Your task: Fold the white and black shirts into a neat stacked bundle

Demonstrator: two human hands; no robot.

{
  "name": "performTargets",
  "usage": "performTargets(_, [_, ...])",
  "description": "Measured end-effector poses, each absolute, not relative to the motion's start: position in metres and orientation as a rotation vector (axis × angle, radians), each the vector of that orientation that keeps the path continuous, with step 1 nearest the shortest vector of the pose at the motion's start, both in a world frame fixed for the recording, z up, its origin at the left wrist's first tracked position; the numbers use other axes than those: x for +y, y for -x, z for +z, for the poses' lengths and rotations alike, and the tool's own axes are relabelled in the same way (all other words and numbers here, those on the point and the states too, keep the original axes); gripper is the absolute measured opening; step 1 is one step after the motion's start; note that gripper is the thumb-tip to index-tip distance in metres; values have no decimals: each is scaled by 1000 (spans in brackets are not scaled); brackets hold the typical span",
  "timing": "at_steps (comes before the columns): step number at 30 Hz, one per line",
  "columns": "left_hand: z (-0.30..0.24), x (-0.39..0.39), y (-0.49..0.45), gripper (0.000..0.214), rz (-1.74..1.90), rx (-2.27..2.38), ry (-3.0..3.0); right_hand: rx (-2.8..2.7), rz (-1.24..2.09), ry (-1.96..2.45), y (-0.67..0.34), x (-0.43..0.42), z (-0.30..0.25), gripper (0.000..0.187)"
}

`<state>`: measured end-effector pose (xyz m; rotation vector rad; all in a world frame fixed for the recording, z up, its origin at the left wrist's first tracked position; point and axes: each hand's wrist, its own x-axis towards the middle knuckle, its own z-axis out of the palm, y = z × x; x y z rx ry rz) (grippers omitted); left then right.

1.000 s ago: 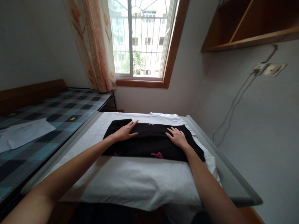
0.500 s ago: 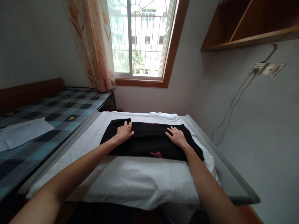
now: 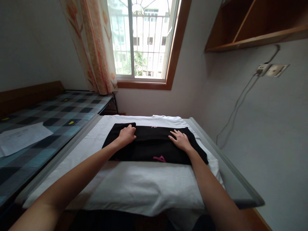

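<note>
A black garment with pink markings [image 3: 154,144] lies folded in a long flat shape, its left end doubled over. On that doubled part rests my left hand [image 3: 127,134], fingers curled closed at the inner edge of the fold, gripping the cloth. My right hand [image 3: 180,140] lies open on the garment's right part, fingers spread and palm down. Beneath the garment is a white cloth [image 3: 144,183], which hangs over the near edge of the table.
The grey-edged table [image 3: 240,183] reaches close to the right wall. Papers [image 3: 24,138] lie on a checked bed [image 3: 79,110] at the left. A window [image 3: 144,48] with a curtain [image 3: 93,48] is ahead; a wooden shelf [image 3: 260,40] and wall socket [image 3: 271,70] are at upper right.
The fingers of my left hand have curled in tighter at the fold's edge. My right hand stays flat on the garment. The whole view has shifted slightly.
</note>
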<state>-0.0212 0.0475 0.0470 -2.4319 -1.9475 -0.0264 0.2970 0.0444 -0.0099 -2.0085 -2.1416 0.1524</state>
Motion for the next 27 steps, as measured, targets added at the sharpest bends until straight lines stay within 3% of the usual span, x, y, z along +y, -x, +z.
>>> performTargets(16, [20,42,20,27,-243,-1965,2429,-2151,139,2008,-298,45,-11,56])
performTargets(27, [23,34,17,30,-142,-1964,2389,-2150,148,2012,-297,43,-9,56])
